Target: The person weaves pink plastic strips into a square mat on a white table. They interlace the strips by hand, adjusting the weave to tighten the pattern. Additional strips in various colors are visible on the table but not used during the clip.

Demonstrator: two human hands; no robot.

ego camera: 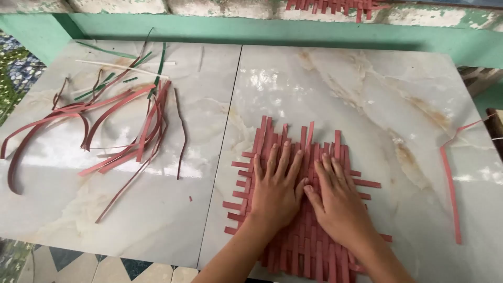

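A flat woven mat of red strips (304, 238) lies on the marble-patterned tile surface (367, 94), near its front edge. My left hand (275, 186) rests palm down on the mat's left middle, fingers spread. Beside it, my right hand (338, 199) also lies flat on the mat, thumb touching the left hand. Loose strip ends stick out of the mat at the top and sides. Neither hand grips anything.
A loose pile of long red strips (120, 131) with a few green (157, 68) and white ones lies on the left tile. A single red strip (450, 183) lies at the right. A green wall ledge (262, 29) runs along the back.
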